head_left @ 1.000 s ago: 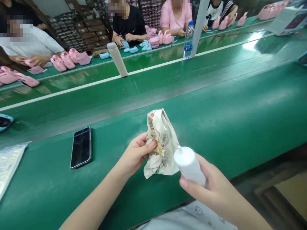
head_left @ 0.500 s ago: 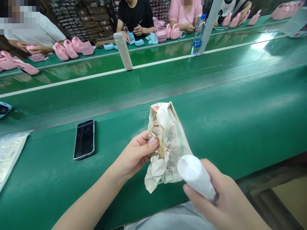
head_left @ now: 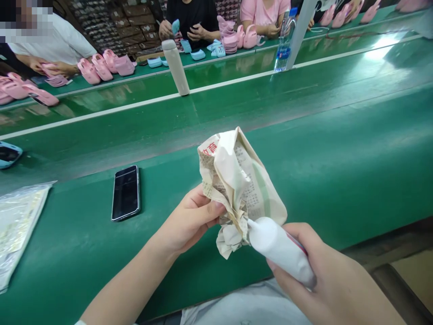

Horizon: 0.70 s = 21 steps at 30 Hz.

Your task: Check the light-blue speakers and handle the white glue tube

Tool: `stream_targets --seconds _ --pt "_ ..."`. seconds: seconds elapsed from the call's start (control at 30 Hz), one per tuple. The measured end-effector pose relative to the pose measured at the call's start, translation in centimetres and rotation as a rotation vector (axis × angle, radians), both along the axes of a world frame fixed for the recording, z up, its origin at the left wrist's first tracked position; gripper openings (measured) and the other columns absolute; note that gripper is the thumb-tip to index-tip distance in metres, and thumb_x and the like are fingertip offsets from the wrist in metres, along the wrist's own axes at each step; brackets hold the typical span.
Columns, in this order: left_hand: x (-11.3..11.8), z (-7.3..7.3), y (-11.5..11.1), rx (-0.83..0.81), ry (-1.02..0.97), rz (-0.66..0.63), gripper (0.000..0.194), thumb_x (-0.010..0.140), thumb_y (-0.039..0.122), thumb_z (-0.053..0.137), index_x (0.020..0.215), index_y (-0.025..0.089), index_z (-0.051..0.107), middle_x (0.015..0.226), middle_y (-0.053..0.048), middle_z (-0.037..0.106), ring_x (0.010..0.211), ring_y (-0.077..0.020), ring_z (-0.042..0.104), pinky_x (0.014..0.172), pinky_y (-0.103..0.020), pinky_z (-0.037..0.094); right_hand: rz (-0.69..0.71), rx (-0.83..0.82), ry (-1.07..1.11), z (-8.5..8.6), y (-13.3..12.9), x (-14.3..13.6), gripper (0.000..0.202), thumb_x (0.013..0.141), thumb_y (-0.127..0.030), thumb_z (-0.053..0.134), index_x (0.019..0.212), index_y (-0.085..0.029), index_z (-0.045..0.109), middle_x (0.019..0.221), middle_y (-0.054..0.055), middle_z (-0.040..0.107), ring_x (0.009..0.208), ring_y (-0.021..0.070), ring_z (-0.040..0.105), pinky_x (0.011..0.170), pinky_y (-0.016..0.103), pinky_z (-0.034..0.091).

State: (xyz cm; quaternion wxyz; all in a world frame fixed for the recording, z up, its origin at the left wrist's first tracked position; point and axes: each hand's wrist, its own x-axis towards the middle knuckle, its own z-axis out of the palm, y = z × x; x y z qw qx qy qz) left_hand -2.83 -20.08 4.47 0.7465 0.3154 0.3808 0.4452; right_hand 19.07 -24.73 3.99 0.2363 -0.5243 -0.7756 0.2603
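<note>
Above the near edge of the green worktop (head_left: pixel 338 149), the left hand (head_left: pixel 189 219) pinches a crumpled printed paper wrapper (head_left: pixel 237 180); the right hand (head_left: pixel 324 280) grips a white plastic tube (head_left: pixel 280 250), its tip touching the paper. A black smartphone (head_left: pixel 126 192) lies left; people sit along the far edge.

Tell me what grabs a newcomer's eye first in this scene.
In the foreground, the left hand pinches a crumpled printed paper wad while the right hand presses a white plastic tube into its folds. A black smartphone lies left on the green bench; pink moulded shoes line the far side.
</note>
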Motion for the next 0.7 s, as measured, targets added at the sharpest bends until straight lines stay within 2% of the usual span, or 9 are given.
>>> stream_targets --seconds 0.1,0.23,0.33,0.43,0.6,0.7 --pt "0.0 -0.1 0.0 0.075 -0.013 -0.053 0.032 0.066 0.019 0.078 0.096 0.023 0.066 0.085 0.002 0.071 0.075 -0.0124 0.066 0.067 -0.019 0.052 -0.020 -0.018 -0.117 0.2 -0.1 -0.2 0.007 0.081 -0.031 0.052 0.086 -0.030 0.048 0.055 -0.008 0.057 0.043 0.0153 0.058 0.034 0.022 0.039" --pt "0.0 0.2 0.2 0.069 0.002 -0.125 0.047 0.062 0.011 0.079 0.104 0.023 0.062 0.095 0.000 0.071 0.084 -0.0158 0.067 0.071 -0.021 0.053 -0.001 0.029 -0.247 0.3 0.0 -0.2 0.005 0.081 -0.027 0.050 0.084 -0.028 0.046 0.059 -0.006 0.056 0.049 0.0149 0.058 0.037 0.022 0.035" --pt "0.1 0.3 0.2 0.076 0.053 -0.123 0.040 0.063 0.008 0.077 0.098 0.021 0.063 0.087 0.003 0.071 0.076 -0.0120 0.066 0.065 -0.018 0.052 0.044 0.102 -0.319 0.2 0.1 -0.1 0.011 0.078 -0.024 0.052 0.083 -0.027 0.042 0.057 -0.007 0.053 0.044 0.0134 0.053 0.035 0.021 0.030" --pt "0.1 0.1 0.1 0.117 0.184 -0.108 0.029 0.065 0.008 0.073 0.090 0.019 0.063 0.075 0.005 0.066 0.066 -0.0078 0.060 0.059 -0.015 0.049 0.066 0.115 -0.365 0.1 0.1 -0.2 0.015 0.077 -0.022 0.054 0.081 -0.027 0.040 0.056 -0.008 0.051 0.042 0.0126 0.051 0.035 0.020 0.030" --pt "0.6 0.0 -0.1 0.162 0.370 -0.047 0.019 0.064 0.008 0.068 0.080 0.016 0.060 0.066 0.005 0.058 0.055 -0.0064 0.051 0.051 -0.015 0.042 0.061 0.090 -0.370 -0.9 0.5 -0.2 0.009 0.079 -0.023 0.051 0.082 -0.027 0.043 0.059 -0.007 0.054 0.044 0.0132 0.054 0.036 0.021 0.032" --pt "1.0 0.6 -0.3 0.211 0.445 -0.005 0.010 0.066 0.011 0.064 0.072 0.014 0.056 0.060 0.004 0.054 0.051 -0.0060 0.046 0.047 -0.015 0.037 0.091 -0.030 -0.310 -2.2 0.6 0.0 0.004 0.080 -0.026 0.051 0.085 -0.027 0.050 0.062 -0.006 0.060 0.045 0.0125 0.057 0.038 0.020 0.035"
